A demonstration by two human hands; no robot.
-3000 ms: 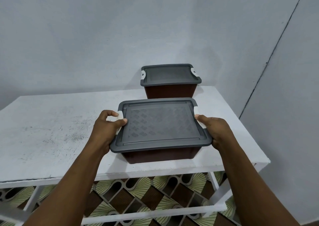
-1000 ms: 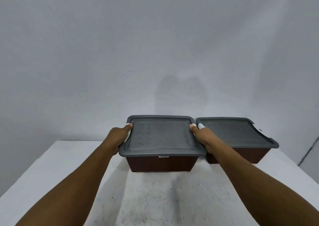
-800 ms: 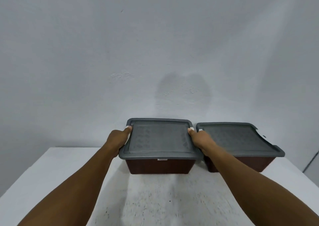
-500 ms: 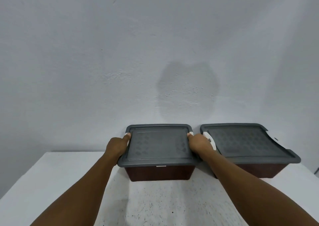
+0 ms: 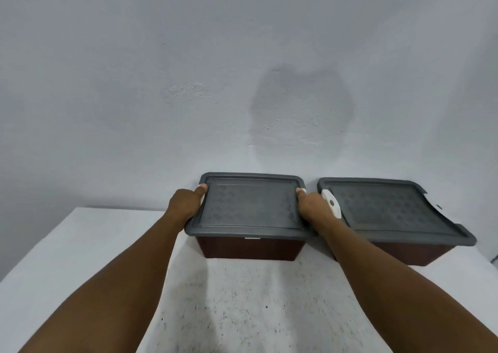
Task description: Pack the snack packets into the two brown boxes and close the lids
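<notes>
Nearest to us, two forearms reach across the speckled white table [image 5: 242,312]. Further in, our left hand [image 5: 186,204] grips the left side of the left brown box [image 5: 250,247], with the thumb laid on its grey lid [image 5: 250,207]. Our right hand [image 5: 312,210] grips the opposite side in the same way, in the narrow gap between the boxes. Both hands are thus clamped on this one box.

Just beside it stands the right brown box [image 5: 420,250], also lidded, with a white latch [image 5: 331,204] showing next to our right hand. Behind both is the grey wall [image 5: 188,83].

Three seconds ago the held box sat at the table's front edge, with the other box well behind it. It now stands level with its neighbour and appears to rest on the table, close to the wall.

No snack packets are visible, and whatever the boxes hold is hidden under the lids. With both lids on, we judge the task to be at or near its end, with only the release remaining.
</notes>
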